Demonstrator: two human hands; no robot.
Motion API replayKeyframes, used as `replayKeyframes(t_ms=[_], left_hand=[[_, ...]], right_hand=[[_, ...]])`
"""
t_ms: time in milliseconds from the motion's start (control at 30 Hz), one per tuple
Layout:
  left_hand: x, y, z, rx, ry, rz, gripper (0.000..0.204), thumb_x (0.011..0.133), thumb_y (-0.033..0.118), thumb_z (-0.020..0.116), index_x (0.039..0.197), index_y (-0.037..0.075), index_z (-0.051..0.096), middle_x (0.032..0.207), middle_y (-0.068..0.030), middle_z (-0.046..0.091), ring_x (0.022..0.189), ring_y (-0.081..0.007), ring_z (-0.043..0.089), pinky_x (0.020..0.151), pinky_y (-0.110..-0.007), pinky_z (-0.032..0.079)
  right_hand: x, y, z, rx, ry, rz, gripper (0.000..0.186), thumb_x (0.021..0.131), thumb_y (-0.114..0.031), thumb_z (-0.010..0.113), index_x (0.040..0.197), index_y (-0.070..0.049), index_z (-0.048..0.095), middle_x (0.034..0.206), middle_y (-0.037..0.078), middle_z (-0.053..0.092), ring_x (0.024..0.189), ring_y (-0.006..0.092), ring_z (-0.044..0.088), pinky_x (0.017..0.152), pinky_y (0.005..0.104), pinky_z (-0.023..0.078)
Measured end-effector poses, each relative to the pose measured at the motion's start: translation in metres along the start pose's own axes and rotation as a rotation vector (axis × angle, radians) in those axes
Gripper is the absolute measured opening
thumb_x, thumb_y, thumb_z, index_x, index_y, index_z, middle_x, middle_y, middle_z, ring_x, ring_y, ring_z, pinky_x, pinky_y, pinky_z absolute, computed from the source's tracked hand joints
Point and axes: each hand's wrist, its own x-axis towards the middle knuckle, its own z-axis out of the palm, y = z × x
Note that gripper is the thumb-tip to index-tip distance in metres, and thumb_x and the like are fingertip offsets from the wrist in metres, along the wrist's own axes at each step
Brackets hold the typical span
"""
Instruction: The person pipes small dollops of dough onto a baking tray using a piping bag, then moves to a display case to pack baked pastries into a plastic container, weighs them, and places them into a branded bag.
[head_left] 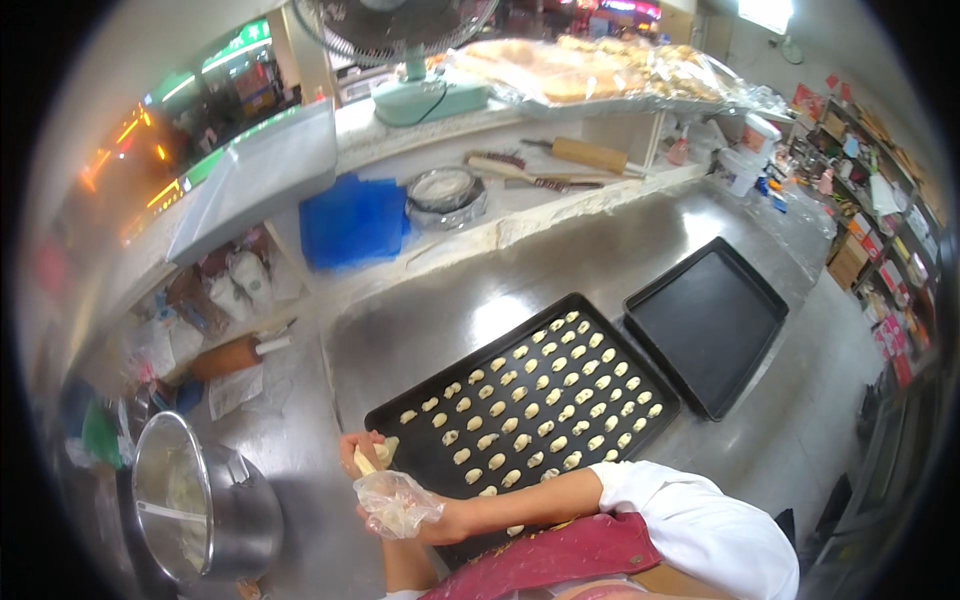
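Beyond the near left corner of a dark baking tray (655, 378), my left hand (358, 450) closes around a lump of pale dough (388, 452). Just below it is my right hand (400, 505), covered by thin clear plastic, its fingers curled in. What lies in the right hand is hidden by the plastic. My right forearm crosses over the tray's near side and over my left forearm. On the tray sit slanting rows of small pale dough pieces (532, 410), some with dark specks.
A steel pot (245, 515) with a pale-handled utensil stands at the left. Farther right lies another dark tray (705, 325). A brown rolling pin (228, 357), blue sheets (350, 222) and a tape-like roll (443, 190) lie around. A fan (430, 100) stands beside plastic-covered baked goods (600, 75).
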Motion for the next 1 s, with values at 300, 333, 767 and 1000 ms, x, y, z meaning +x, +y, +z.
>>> replayKeyframes(t_ms=[300,333,767,1000], left_hand=[[-0.038,0.066,-0.005,-0.013,-0.222,0.487,0.028,0.077,0.028,0.063,0.088,0.002,0.055,0.088,-0.0054,0.055,0.076,-0.0156,0.055,0.068,-0.031,0.045],[-0.040,0.069,-0.010,0.028,-0.258,0.540,0.029,0.077,0.028,0.063,0.088,0.002,0.055,0.090,-0.0053,0.055,0.077,-0.0155,0.055,0.068,-0.031,0.045],[-0.065,0.037,-0.158,0.024,-0.158,-0.477,0.038,0.088,0.027,0.057,0.109,-0.002,0.047,0.083,-0.0129,0.058,0.074,-0.0242,0.060,0.068,-0.036,0.051],[-0.153,0.043,-0.035,0.411,-0.417,-0.043,0.023,0.084,0.009,0.055,0.106,0.001,0.057,0.099,-0.0083,0.061,0.095,-0.0215,0.057,0.084,-0.033,0.045]], right_hand=[[-0.017,-0.081,-0.001,0.034,0.425,-0.093,0.010,0.088,-0.012,0.049,0.079,-0.006,0.049,0.068,0.004,0.040,0.070,0.0174,0.046,0.068,0.0325,0.040],[-0.019,-0.093,-0.006,0.117,0.463,-0.101,0.015,0.090,-0.013,0.048,0.076,-0.007,0.048,0.065,0.003,0.039,0.066,0.0154,0.044,0.062,0.0298,0.039],[-0.066,-0.047,0.017,-0.022,-0.077,0.378,0.041,0.088,-0.030,0.059,0.113,0.001,0.052,0.104,0.013,0.053,0.094,0.0191,0.057,0.082,0.0308,0.046],[-0.190,-0.076,-0.019,-0.355,0.130,0.034,0.031,0.088,-0.028,0.056,0.110,-0.005,0.054,0.120,0.012,0.048,0.106,0.0266,0.051,0.091,0.0377,0.040]])
